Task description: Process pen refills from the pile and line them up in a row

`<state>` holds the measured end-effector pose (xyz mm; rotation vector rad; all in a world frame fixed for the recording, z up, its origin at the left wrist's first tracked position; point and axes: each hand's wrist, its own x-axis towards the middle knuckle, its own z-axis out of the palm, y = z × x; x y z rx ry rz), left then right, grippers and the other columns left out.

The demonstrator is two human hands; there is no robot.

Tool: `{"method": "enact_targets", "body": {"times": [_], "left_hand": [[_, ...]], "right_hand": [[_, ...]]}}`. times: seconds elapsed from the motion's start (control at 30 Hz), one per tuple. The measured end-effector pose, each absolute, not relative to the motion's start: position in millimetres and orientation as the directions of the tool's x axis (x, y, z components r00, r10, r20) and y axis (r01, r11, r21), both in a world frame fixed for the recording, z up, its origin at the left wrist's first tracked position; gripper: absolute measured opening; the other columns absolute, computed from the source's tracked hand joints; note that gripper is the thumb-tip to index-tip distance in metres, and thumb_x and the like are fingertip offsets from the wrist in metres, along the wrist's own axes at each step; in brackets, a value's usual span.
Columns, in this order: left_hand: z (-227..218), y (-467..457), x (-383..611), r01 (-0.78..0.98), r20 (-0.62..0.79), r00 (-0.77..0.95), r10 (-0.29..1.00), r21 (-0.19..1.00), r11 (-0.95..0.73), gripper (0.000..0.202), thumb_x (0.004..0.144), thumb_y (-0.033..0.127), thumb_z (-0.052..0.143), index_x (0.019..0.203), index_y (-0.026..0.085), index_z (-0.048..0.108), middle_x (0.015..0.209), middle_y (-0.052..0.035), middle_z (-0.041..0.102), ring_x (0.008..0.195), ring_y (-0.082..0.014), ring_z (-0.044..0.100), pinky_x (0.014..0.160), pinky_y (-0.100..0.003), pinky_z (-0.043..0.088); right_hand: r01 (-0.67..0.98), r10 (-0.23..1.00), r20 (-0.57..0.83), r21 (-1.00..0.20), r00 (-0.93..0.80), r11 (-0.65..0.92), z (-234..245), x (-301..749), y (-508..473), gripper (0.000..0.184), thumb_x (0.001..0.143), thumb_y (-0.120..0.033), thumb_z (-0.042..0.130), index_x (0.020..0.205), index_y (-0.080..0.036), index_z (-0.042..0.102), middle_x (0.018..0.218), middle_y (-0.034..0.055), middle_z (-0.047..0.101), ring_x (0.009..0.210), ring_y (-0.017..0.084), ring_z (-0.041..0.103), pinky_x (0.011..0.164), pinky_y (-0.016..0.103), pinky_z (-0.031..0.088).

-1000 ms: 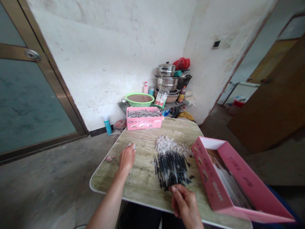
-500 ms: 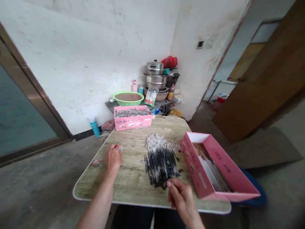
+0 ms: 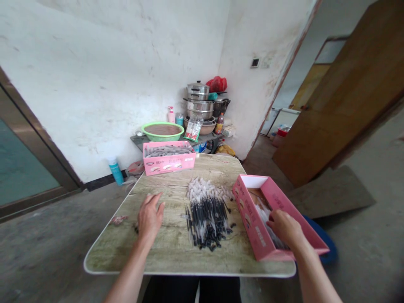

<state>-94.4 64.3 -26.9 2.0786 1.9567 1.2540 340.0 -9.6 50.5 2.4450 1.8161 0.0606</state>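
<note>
Left hand (image 3: 150, 217) spread over table (image 3: 170, 252); right hand (image 3: 285, 226) in nearer pink box (image 3: 250, 219), grip unclear.

Passage over the tabletop (image 3: 170, 235) between left grip (image 3: 150, 216) and black rods (image 3: 206, 214), pink box walls (image 3: 248, 223) around right grip (image 3: 282, 226).

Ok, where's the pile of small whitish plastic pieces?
In the head view, that pile lies on the wood-patterned table just beyond the slender black rods, left of the nearer pink cardboard box.
</note>
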Motion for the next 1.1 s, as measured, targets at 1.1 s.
{"method": "enact_targets", "body": {"times": [1.1], "left_hand": [[-34.7, -1.8, -6.3, -0.328, -0.092, 0.031, 0.995, 0.94, 0.097, 0.037, 0.079, 0.05, 0.059, 0.081, 0.013, 0.061, 0.064, -0.0047, 0.066, 0.048, -0.012, 0.057, 0.041, -0.019, 0.042]], "right_hand": [[0.926, 0.996, 0.087, -0.372, -0.029, 0.059, 16.5, 149.2, -23.1, 0.023, 0.09, -0.027, 0.046, 0.076, -0.019, 0.063, 0.068, 0.005, 0.069, 0.063, 0.015, 0.064, 0.055, 0.021, 0.035]]}}
